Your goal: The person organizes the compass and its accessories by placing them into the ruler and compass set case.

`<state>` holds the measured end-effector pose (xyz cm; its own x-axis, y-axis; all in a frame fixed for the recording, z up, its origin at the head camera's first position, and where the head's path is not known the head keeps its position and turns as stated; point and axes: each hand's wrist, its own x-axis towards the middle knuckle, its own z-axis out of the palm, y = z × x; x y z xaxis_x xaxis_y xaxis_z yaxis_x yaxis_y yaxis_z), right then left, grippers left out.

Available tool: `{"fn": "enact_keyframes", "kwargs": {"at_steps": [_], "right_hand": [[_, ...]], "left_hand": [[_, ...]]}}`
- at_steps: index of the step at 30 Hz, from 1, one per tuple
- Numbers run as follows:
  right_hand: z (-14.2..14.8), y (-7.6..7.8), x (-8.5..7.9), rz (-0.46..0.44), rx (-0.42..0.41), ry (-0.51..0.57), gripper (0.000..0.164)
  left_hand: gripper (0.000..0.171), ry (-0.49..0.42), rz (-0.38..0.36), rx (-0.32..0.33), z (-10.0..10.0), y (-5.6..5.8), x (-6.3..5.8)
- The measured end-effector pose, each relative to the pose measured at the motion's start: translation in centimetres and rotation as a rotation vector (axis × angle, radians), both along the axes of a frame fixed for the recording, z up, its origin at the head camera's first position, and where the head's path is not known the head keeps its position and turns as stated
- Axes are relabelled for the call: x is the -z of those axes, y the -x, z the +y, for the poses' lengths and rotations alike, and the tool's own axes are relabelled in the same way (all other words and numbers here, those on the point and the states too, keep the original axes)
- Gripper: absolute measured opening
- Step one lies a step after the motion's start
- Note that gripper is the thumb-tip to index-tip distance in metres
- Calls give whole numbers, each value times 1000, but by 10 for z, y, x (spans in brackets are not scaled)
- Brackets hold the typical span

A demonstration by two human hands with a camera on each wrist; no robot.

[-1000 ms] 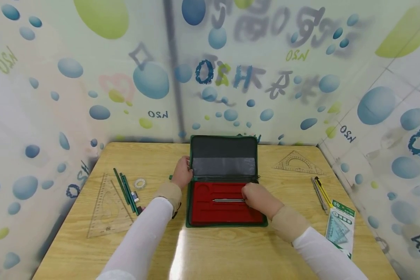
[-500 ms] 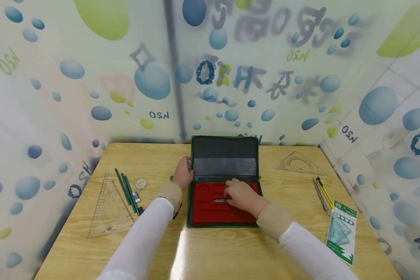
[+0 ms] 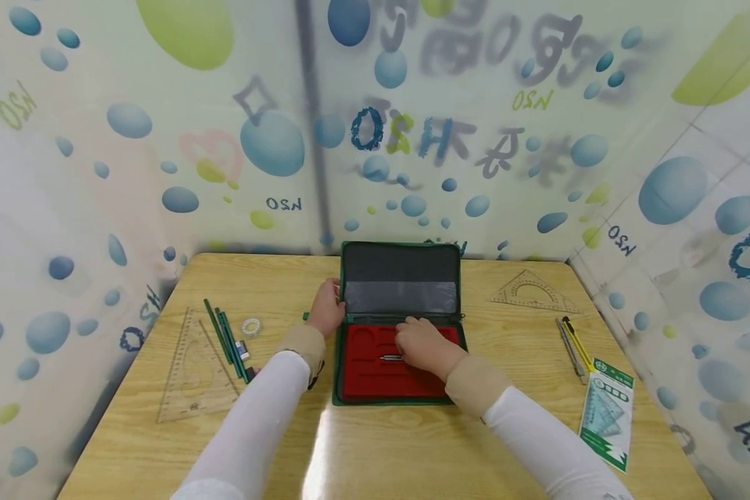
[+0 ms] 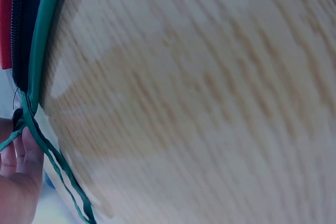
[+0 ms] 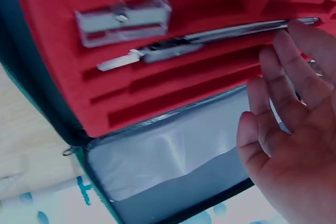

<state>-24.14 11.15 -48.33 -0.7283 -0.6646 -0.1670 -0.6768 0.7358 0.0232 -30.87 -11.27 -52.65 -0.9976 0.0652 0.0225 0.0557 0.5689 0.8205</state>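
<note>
An open zip case (image 3: 401, 261) with a dark lid and a red moulded tray (image 3: 365, 385) stands on the table. At the hinge's left end, my left hand (image 3: 328, 310) holds the case's edge; the left wrist view shows its fingers pinching green trim (image 4: 31, 121). My right hand (image 3: 426, 347) is over the tray, its fingers loosely bent. Under it lies a metal drawing compass (image 5: 231, 30) in its slot, a fingertip right at one end. Beside the compass sits a small clear plastic piece with a metal screw (image 5: 123, 22), which the hand hides in the head view.
To the left lie a clear set square (image 3: 178, 403), green pencils (image 3: 225, 340), an eraser (image 3: 242, 350) and a white ring (image 3: 251, 327). At right are a protractor triangle (image 3: 531, 300), a yellow cutter (image 3: 578, 346) and a green-white packet (image 3: 607, 413). A patterned wall stands behind.
My right hand has moved left over the tray, from the compass's right end toward its middle, and its fingers have loosened. The compass stays in its slot. The left hand has not moved.
</note>
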Motion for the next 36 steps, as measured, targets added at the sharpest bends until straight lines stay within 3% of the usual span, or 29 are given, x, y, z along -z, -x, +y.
{"fn": "enact_keyframes", "kwargs": {"at_steps": [8,12,15,22,28,31,36], "right_hand": [[-10,7,-1,-42,19,-159,20],[-9,10,1,-33,0,-178,22],[-7,9,2,5,-23,-132,23],[4,4,7,66,-14,84,17],[7,-1,6,126,-70,202,20],[7,-3,7,159,-96,219,24],[6,-3,11,173,-74,147,24]], "left_hand": [[42,10,37,8,0,2,-1],[41,14,36,5,0,1,-2],[41,13,25,3,1,0,-2],[42,12,8,-6,1,-2,-4],[44,26,4,7,2,-5,-8],[44,27,0,10,2,-6,-9],[43,20,-7,7,2,-6,-8]]}}
